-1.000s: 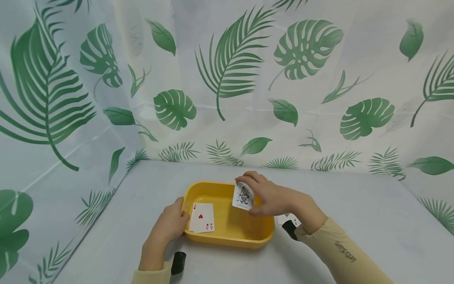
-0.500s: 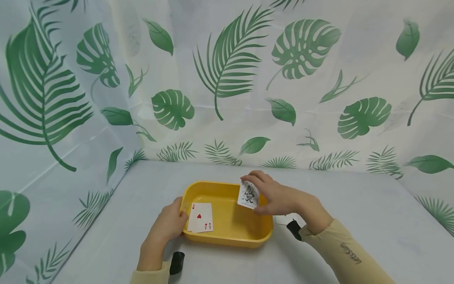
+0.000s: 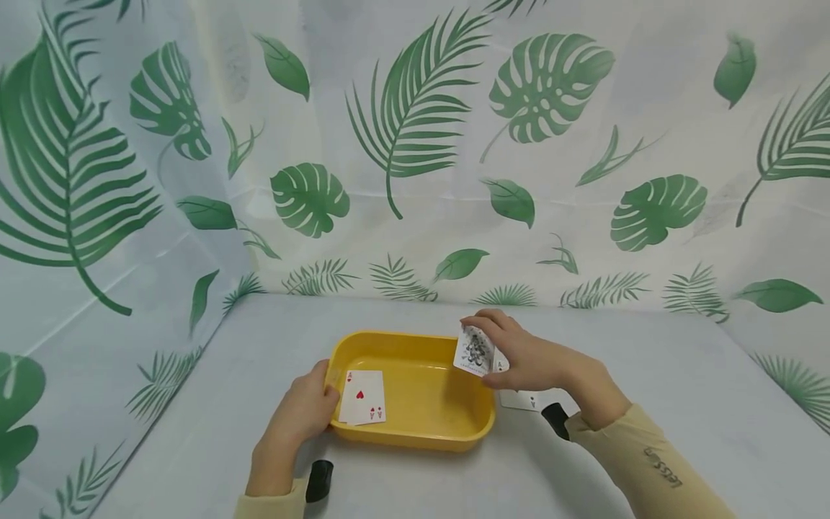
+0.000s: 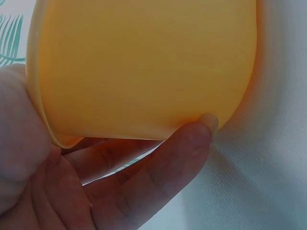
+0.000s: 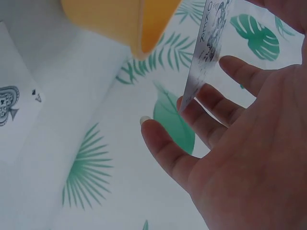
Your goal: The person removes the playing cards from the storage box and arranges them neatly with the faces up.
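My left hand [image 3: 301,404] grips the left end of a yellow plastic tray [image 3: 421,400], thumb over the rim. In the left wrist view, its fingers press against the outer wall [image 4: 144,67]. Inside the tray, at the left, two overlapping playing cards lie face up, the ace of hearts [image 3: 364,393] on top. My right hand [image 3: 534,360] pinches a joker card [image 3: 475,352] by its edges, tilted above the tray's right rim. An ace of spades [image 3: 517,401] lies on the table right of the tray, partly hidden by the right hand.
A white cloth [image 3: 648,382] covers the table. White curtains with green leaf prints [image 3: 421,108] stand behind and on the left. Black straps [image 3: 320,481] sit at both wrists.
My right hand has moved right with the joker, from over the tray's inside to its right rim, uncovering more of the ace of spades. The left hand stays on the tray.
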`<state>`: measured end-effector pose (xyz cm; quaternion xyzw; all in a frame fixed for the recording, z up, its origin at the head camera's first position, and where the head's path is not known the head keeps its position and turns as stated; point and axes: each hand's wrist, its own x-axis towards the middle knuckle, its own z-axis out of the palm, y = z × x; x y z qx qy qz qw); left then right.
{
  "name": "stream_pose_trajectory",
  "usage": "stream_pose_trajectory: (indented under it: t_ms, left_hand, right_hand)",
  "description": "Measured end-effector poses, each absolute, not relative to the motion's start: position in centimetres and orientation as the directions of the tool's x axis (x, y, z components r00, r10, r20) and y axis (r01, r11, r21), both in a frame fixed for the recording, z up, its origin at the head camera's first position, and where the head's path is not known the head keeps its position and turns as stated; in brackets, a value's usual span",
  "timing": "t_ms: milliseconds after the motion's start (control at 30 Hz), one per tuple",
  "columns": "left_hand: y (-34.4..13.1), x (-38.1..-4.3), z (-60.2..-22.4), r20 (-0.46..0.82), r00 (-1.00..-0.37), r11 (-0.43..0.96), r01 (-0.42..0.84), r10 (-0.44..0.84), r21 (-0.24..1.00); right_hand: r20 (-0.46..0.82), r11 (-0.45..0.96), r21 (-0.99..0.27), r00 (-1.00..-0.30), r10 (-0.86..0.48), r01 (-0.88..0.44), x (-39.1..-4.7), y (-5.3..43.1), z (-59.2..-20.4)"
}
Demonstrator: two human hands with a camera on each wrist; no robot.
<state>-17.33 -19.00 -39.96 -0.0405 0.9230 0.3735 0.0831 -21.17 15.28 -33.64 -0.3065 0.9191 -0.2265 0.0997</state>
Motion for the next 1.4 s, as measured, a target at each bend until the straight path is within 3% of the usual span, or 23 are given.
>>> stream_pose_trajectory:
  t_ms: [1400]
  left_hand:
    - [-19.0,-17.4,-39.8,-0.191,-0.981,0.710,-0.131,0.005,0.691]
  right_hand:
    - [-0.067,0.761,-0.486,-0.849,-0.524,-0.431,-19.8,20.9,-34.9]
